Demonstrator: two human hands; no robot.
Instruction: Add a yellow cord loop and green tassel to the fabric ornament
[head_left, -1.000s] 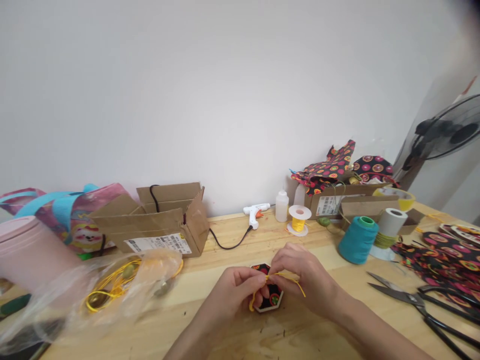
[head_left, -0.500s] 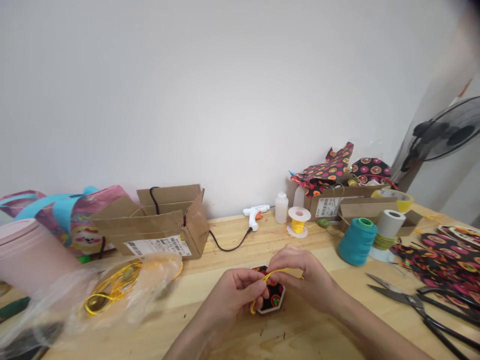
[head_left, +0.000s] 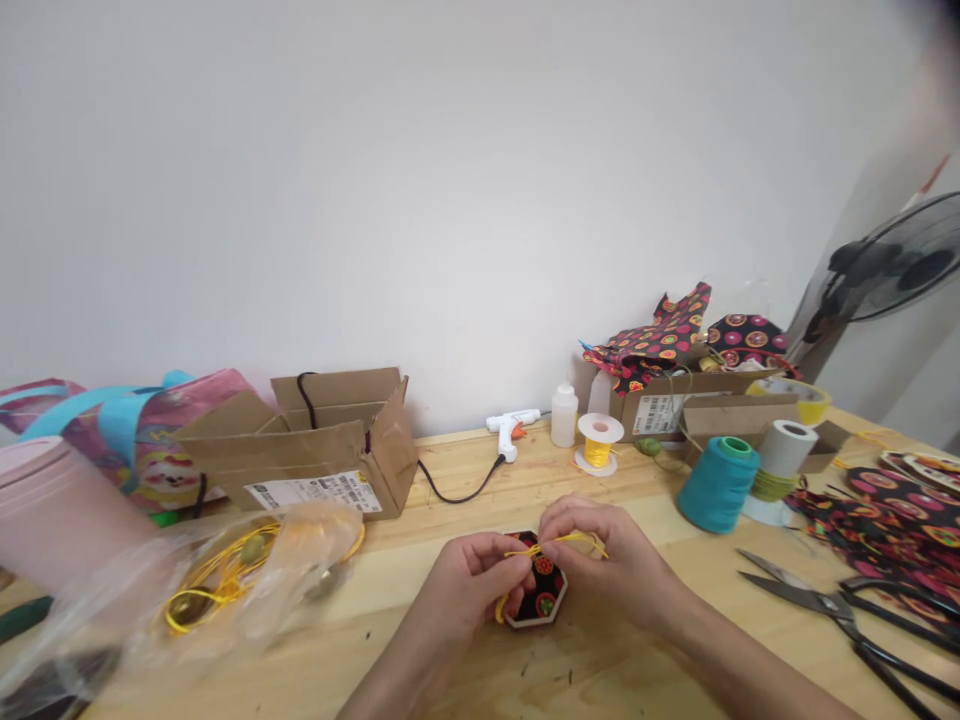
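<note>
At lower centre I have left hand [head_left: 474, 585] and right hand [head_left: 606, 548] pinching yellow cord [head_left: 534, 550], any knot seemingly unfinished.

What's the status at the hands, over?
Left hand and right hand pinching yellow cord. Patterned piece partly hidden by left hand. Scissors off to the right, clear of both hands.

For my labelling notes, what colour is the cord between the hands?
The cord is yellow; it shows best in the head view.
</note>
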